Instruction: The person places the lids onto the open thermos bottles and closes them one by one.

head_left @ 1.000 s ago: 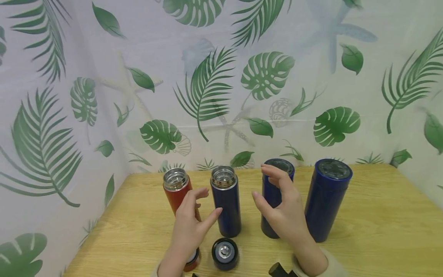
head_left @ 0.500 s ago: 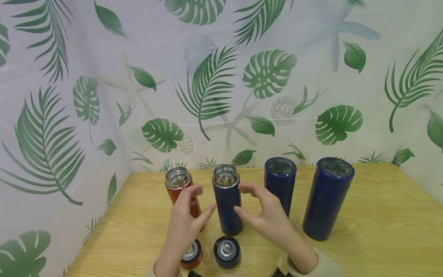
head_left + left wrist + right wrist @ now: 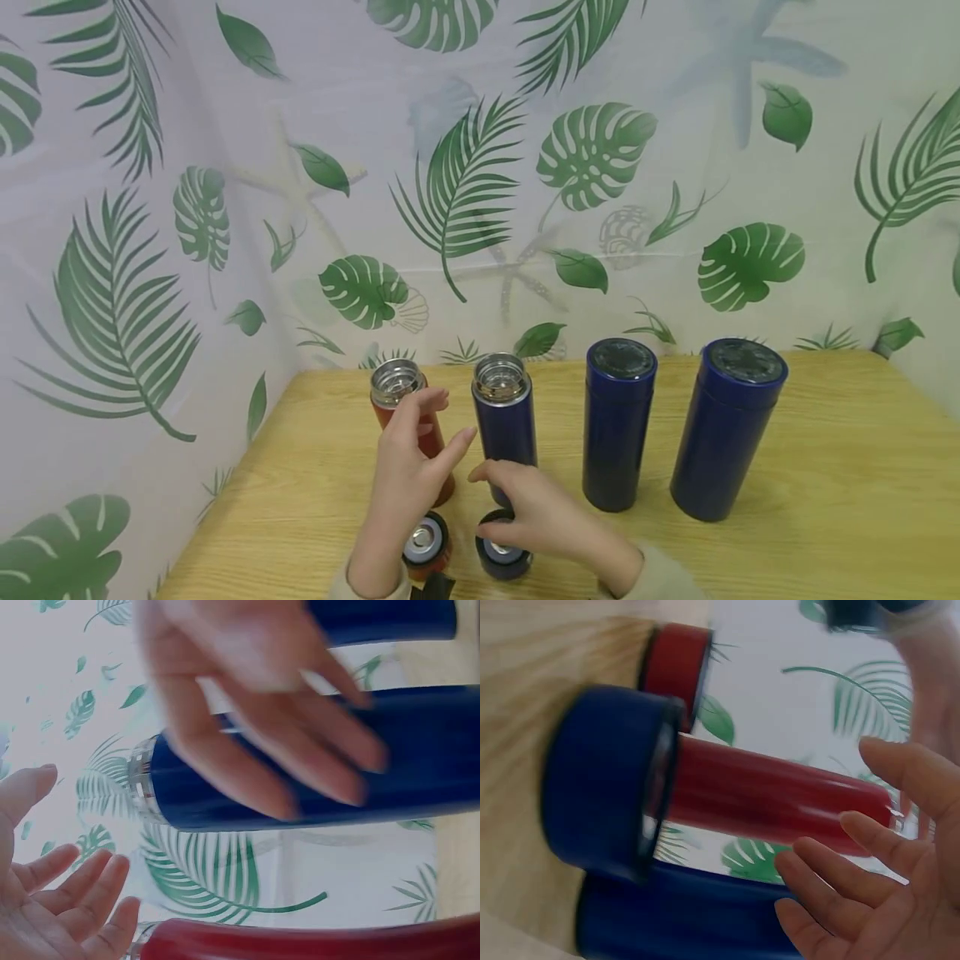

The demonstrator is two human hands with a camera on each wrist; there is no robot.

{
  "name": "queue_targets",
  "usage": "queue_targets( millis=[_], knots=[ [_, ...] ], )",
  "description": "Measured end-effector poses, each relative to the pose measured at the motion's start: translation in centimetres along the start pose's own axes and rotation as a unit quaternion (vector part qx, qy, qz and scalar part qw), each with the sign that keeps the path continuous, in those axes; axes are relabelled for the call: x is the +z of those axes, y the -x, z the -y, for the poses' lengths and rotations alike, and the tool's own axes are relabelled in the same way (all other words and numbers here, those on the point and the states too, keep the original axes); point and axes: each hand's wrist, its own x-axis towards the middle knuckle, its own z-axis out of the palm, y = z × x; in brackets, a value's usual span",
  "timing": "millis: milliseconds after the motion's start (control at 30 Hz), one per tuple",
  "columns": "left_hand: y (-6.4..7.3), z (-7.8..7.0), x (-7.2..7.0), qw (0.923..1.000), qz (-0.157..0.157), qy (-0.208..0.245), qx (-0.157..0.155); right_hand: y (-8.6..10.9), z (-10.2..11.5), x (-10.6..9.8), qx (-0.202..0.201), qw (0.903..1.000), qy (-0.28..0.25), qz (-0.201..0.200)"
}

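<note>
My left hand (image 3: 405, 475) hovers before the red flask (image 3: 433, 442), fingers loosely bent and holding nothing. That flask has no lid on; its steel mouth shows. Beside it stands a blue flask (image 3: 506, 425), also lidless. My right hand (image 3: 543, 512) reaches over the blue lid (image 3: 506, 569), which lies upside down on the table and is partly covered by the fingers. In the right wrist view the fingers are spread and apart from the blue lid (image 3: 604, 780). An upturned red lid (image 3: 426, 543) lies below my left hand.
Two wider blue flasks with dark tops stand to the right, one nearer the middle (image 3: 618, 442) and another farther right (image 3: 727, 450). All rest on a wooden table (image 3: 840, 467). A leaf-patterned cloth (image 3: 480, 167) rises behind it.
My right hand has moved from the wider blue flask leftward past the lidless one, then down to the blue lid. The left hand has barely moved, and the view has shifted slightly.
</note>
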Motion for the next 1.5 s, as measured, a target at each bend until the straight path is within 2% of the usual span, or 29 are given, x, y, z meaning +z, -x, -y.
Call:
queue_targets(
  millis=[267, 467, 633, 900, 1167, 1333, 1500],
  knots=[
    [-0.8, -0.6, -0.3, 0.9997, 0.001, 0.026, -0.004, -1.0, -0.2, 1.8, -0.001, 0.9961, 0.042, 0.078],
    [-1.1, -0.9, -0.5, 0.9992, -0.002, 0.041, -0.002, -1.6, 0.1, 2.9, 0.002, 0.9845, 0.122, 0.126],
    [-1.1, -1.0, -0.4, 0.9990, 0.001, 0.045, 0.000, -1.8, 0.3, 3.2, 0.011, 0.9786, 0.134, 0.156],
    [-1.2, -1.0, -0.3, 0.9990, 0.007, 0.044, -0.008, -2.0, 0.0, 3.4, 0.044, 0.9631, 0.162, 0.210],
    [-1.2, -0.7, 0.0, 0.9981, 0.023, 0.052, -0.022, -1.9, -0.5, 3.5, 0.039, 0.9533, 0.202, 0.221],
    [-1.3, -0.5, 0.2, 0.9976, 0.027, 0.057, -0.028, -1.9, -0.8, 3.3, 0.042, 0.9550, 0.198, 0.217],
    [-1.3, -0.6, 0.3, 0.9975, 0.028, 0.059, -0.027, -1.6, -0.6, 1.9, 0.037, 0.9636, 0.181, 0.193]
  ],
)
